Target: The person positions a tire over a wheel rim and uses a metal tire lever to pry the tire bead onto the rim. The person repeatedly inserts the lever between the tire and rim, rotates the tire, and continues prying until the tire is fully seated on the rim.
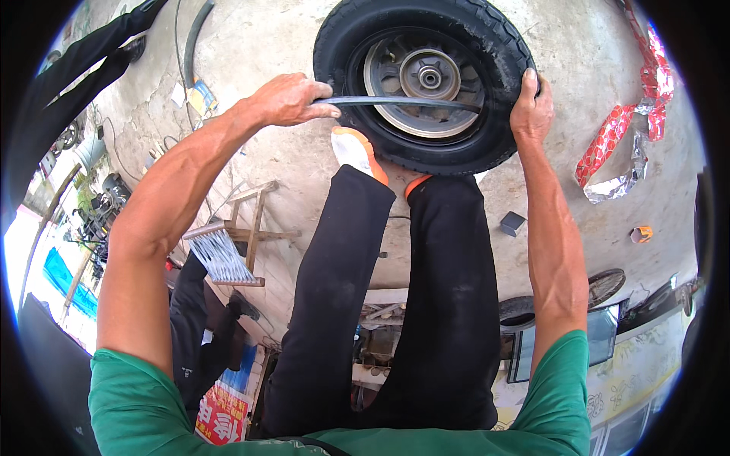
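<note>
At 9 o'clock I note a corded stool [222, 254]. At 11, the left hand [290, 100] is closed on the near end of a long bar [395, 101], apparently for leverage. The bar crosses the wheel [430, 76], which rests on the floor [559, 251] at 1 o'clock; whether its tip is hooked I cannot tell. At 2, the right hand [531, 112], half open, cups the tyre [498, 70], presumably steadying it. Beyond lies red wrapping [608, 144].
</note>
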The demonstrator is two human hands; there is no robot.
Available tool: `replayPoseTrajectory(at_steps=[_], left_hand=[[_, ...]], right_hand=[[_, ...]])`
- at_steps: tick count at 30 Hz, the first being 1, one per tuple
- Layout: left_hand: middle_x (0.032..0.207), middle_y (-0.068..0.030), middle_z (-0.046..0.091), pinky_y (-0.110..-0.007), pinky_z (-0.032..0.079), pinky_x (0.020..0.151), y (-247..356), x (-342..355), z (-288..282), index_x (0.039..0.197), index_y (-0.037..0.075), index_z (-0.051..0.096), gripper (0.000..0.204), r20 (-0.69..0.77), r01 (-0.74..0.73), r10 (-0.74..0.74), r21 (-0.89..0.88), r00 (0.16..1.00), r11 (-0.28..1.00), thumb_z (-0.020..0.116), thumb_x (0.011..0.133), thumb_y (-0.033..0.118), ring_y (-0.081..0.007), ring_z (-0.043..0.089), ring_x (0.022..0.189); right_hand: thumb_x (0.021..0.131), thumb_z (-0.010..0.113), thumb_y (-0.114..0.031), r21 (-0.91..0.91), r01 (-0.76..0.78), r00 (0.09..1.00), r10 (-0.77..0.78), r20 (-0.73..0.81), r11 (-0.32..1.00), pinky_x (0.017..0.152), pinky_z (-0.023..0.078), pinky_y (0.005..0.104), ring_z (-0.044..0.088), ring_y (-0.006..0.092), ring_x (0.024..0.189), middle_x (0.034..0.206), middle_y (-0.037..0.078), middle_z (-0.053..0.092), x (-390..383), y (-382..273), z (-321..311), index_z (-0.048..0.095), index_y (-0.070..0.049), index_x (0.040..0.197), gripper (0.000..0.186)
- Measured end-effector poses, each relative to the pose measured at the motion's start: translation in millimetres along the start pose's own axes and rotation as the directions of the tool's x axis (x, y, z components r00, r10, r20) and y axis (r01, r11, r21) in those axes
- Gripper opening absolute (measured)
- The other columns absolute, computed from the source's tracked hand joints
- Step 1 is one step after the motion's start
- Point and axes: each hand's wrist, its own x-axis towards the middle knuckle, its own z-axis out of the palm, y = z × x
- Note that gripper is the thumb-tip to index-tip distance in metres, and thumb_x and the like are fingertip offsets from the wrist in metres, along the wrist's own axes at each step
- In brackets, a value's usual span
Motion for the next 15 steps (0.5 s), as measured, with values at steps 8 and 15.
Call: replayPoseTrajectory(at_steps=[8,15], left_hand=[[0.071,-0.0094,0.069,-0.039,0.055,0.059,73.3,-22.0,-4.7,0.118,0.005,0.071,0.04,0.272,0.27,-0.163,-0.422,0.948,0.865,0.069,0.107,0.043,-0.0202,0.066,0.06],[0.068,-0.0003,0.051,-0.029,0.028,0.038,201.4,-62.8,-29.7,0.102,0.01,0.053,0.03,0.697,0.666,0.011,-0.68,0.717,-0.308,0.068,0.107,0.036,-0.0083,0.037,0.04]], right_hand=[[0.102,0.05,-0.072,-0.028,0.043,0.999,-0.043,0.002,0.999,0.11,0.05,0.0508,0.067,0.0481,0.126,0.131,0.03,0.072,15.4,17.1,9.1,0.068,-0.002,0.142,0.083],[0.1,0.05,-0.075,-0.048,-0.044,0.998,0.046,0.034,0.998,0.109,0.051,0.0514,0.067,0.0477,0.127,0.133,0.029,0.072,22.7,23.6,9.9,0.067,-0.003,0.144,0.086]])
